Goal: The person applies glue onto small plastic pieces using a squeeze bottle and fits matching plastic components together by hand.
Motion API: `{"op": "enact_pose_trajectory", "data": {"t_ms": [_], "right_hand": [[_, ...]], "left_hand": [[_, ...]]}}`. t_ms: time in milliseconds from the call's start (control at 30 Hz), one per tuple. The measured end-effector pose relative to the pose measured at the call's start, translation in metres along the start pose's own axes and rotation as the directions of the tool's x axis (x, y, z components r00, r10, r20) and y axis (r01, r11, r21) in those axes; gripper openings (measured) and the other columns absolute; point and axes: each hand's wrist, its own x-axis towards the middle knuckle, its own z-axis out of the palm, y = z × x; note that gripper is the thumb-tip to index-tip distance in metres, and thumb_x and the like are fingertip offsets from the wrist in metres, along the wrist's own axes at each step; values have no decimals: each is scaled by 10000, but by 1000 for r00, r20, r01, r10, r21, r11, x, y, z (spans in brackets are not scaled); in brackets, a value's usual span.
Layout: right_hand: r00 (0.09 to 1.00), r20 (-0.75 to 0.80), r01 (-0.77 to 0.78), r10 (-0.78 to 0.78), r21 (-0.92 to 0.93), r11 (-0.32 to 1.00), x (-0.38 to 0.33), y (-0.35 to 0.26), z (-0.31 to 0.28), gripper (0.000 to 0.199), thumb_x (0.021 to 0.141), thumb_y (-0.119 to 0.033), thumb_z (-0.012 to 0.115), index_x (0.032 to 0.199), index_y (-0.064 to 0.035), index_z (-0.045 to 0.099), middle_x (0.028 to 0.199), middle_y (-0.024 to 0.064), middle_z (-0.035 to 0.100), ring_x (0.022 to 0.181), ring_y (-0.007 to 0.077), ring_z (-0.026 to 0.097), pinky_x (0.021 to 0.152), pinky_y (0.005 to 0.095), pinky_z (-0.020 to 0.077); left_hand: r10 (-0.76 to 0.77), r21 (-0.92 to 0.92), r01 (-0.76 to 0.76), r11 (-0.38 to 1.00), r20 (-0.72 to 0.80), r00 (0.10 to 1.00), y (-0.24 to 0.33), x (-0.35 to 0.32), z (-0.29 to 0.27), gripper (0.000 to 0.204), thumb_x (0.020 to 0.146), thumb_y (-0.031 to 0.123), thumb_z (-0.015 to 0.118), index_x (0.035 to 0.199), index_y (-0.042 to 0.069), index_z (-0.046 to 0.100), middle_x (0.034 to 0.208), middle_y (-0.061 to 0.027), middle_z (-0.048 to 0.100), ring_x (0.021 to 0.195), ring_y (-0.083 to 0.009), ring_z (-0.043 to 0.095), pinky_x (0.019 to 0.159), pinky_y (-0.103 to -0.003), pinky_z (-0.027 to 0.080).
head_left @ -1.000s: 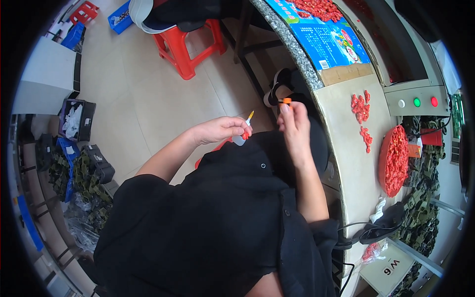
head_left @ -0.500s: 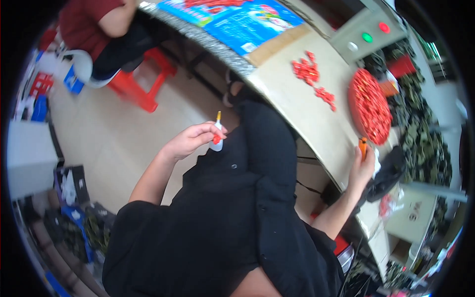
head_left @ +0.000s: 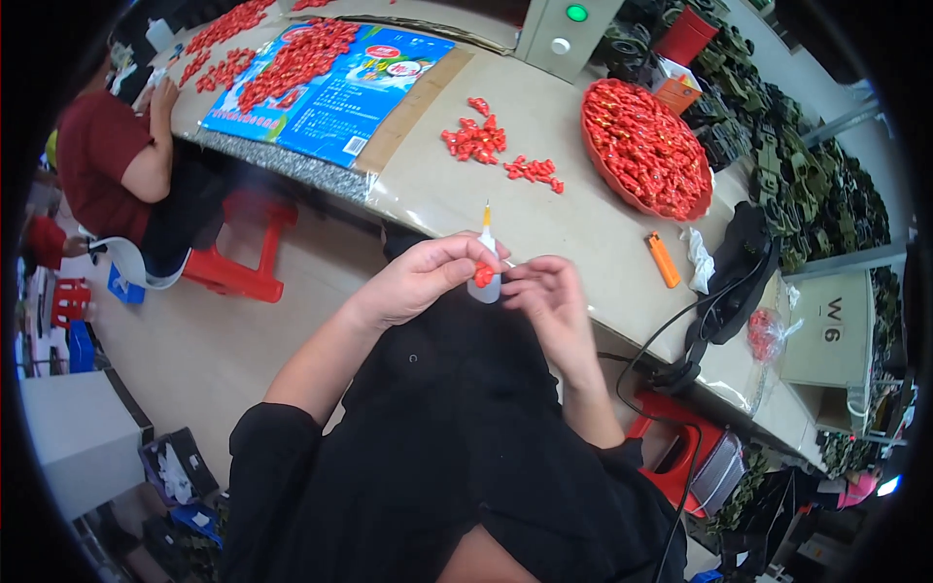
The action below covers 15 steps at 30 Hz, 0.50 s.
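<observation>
My left hand [head_left: 423, 277] is closed round a small white squeeze bottle [head_left: 487, 287] with a thin yellow-based needle tip [head_left: 487, 216] pointing up. A small shiny red piece [head_left: 483, 273] is pinched at the fingertips of the same hand, against the bottle. Beside the bottle, my right hand [head_left: 552, 303] has its fingers curled in towards the left fingertips. Whatever the right fingers hold, if anything, is too small to make out. An orange lighter [head_left: 663, 260] lies on the table to the right, next to a crumpled white tissue [head_left: 698, 260].
A round red tray [head_left: 595, 160] heaped with red pieces stands on the table [head_left: 428, 199]. Loose red pieces [head_left: 474, 141] lie left of it, more on a blue printed cardboard sheet [head_left: 340, 121]. A black bag [head_left: 736, 282] trails a cable. Another person [head_left: 102, 165] sits at the left.
My right hand has put the orange lighter down on the table and come over to my left hand. The view has turned, and the left hand still holds the bottle and red piece.
</observation>
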Motion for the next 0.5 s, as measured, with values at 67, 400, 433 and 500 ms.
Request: {"op": "enact_pose_trajectory", "data": {"t_ms": [67,400,433,500], "right_hand": [[996,80,26,-25,-12,1000,2,8,3,473,798,-82,575,1163,-29,278,1083,148,456,935,216,530,787,308,456],[976,-180,138,-126,54,989,16,1,-6,432,798,-18,555,1134,4,284,950,124,515,835,177,560,753,280,470],[980,-178,107,-92,73,992,16,-1,-11,398,810,-30,541,1124,9,300,951,127,517,832,176,562,749,278,471],[978,-186,110,-97,59,992,17,-3,-15,292,847,-57,475,1095,14,338,949,134,523,809,182,569,726,290,482]], "left_hand": [[-14,-2,14,1000,2,1000,-1,15,6,204,877,191,446,935,15,533,1109,-97,446,1020,-167,445,875,-301,358],[-41,-44,43,998,42,998,-1,54,20,229,880,218,446,961,25,537,1221,-141,406,1085,-202,426,892,-319,363],[-54,-57,55,997,27,998,-4,55,19,237,875,228,457,958,22,538,1265,-149,364,1089,-212,426,888,-321,368],[26,15,-26,1000,26,999,-9,59,12,236,876,223,456,959,16,534,1258,-146,367,1081,-213,433,876,-323,377]]}}
